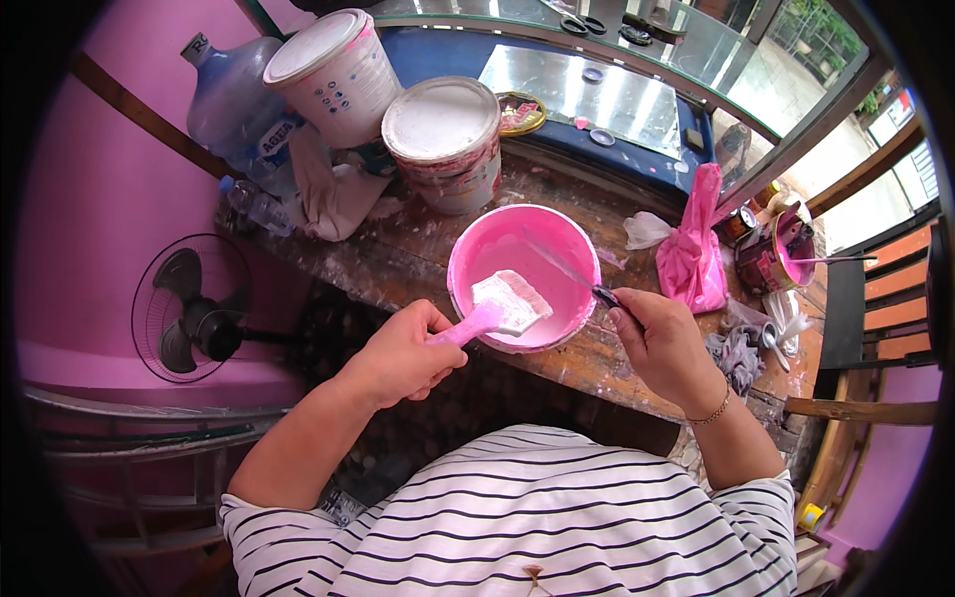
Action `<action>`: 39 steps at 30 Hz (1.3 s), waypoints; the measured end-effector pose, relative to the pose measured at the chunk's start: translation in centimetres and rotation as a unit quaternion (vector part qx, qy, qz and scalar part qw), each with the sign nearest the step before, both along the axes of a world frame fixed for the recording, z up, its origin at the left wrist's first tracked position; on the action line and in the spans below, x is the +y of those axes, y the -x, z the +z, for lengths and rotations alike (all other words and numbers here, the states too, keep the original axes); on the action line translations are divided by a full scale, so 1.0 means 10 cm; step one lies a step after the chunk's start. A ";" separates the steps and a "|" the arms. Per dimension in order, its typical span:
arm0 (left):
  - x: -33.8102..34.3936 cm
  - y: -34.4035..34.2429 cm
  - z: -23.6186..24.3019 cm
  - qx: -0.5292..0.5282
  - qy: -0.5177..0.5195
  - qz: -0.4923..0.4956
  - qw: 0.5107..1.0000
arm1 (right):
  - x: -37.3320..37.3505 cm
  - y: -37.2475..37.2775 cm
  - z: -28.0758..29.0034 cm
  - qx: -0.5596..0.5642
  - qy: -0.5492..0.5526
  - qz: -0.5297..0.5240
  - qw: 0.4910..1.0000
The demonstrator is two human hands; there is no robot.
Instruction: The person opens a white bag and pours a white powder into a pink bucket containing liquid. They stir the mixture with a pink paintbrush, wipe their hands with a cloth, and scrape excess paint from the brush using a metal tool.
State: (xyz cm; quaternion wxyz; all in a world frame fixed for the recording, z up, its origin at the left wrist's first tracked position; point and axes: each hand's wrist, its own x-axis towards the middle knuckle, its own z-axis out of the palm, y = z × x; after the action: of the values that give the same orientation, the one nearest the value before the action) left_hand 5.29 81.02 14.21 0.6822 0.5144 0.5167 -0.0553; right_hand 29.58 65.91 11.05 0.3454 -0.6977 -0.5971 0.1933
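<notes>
In front of me on the wooden table stands a pink bucket [461, 249] with pink paint or paste inside. My left hand [403, 353] is closed around the pink handle of a scraper [477, 320]. The scraper's flat end, over the bucket's near left side, is coated with thick white paste [515, 298]. My right hand [668, 343] grips the dark handle of a knife [569, 267] at the bucket's right rim. The knife's thin blade slants left across the bucket's opening, apart from the scraper.
Two lidded white pails [443, 124] and a large water bottle [234, 99] stand behind at left. To the right are a pink plastic bag [693, 254], a grey rag [738, 353] and an open paint can [771, 261]. A fan [204, 323] is at far left.
</notes>
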 end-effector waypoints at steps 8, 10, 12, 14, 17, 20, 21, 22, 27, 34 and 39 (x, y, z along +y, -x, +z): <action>0.07 -0.07 0.04 0.096 -0.196 -0.182 0.959 | -0.16 0.03 0.13 0.094 0.029 -0.050 0.994; 0.11 -0.10 0.05 0.089 -0.180 -0.206 0.958 | -0.21 0.11 0.09 0.090 -0.011 -0.044 0.995; 0.18 -0.11 0.04 0.051 -0.109 -0.196 0.973 | -0.28 0.16 -0.06 0.042 -0.072 -0.008 0.996; 0.24 -0.10 0.01 0.014 0.005 -0.128 0.992 | -0.30 0.28 -0.07 0.011 -0.069 0.027 0.997; 0.19 -0.11 0.02 -0.021 0.113 -0.032 0.993 | -0.27 0.38 -0.20 -0.061 -0.078 0.070 0.993; 0.15 -0.03 -0.04 -0.060 0.169 0.012 0.984 | -0.20 0.33 -0.32 -0.103 -0.054 0.056 0.992; 0.13 0.00 -0.06 -0.066 0.175 0.016 0.982 | -0.17 0.24 -0.37 -0.105 -0.040 0.040 0.993; 0.11 0.03 -0.08 -0.072 0.181 0.021 0.981 | -0.14 0.19 -0.40 -0.108 -0.026 0.026 0.993; 0.07 0.07 -0.06 -0.067 0.169 0.036 0.983 | -0.14 0.36 -0.13 -0.030 -0.041 0.041 0.998; 0.02 0.20 -0.07 -0.087 0.189 0.042 0.977 | -0.01 0.22 -0.26 -0.075 -0.002 0.040 0.996; 0.06 0.20 -0.07 -0.073 0.185 0.038 0.979 | -0.09 0.46 0.08 -0.024 -0.030 0.036 0.999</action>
State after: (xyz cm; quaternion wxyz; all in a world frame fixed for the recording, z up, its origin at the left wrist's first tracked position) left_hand 3.31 81.60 13.49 0.8031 0.3620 0.4654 -0.0861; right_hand 24.96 65.01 11.89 0.3442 -0.6693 -0.6359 0.1709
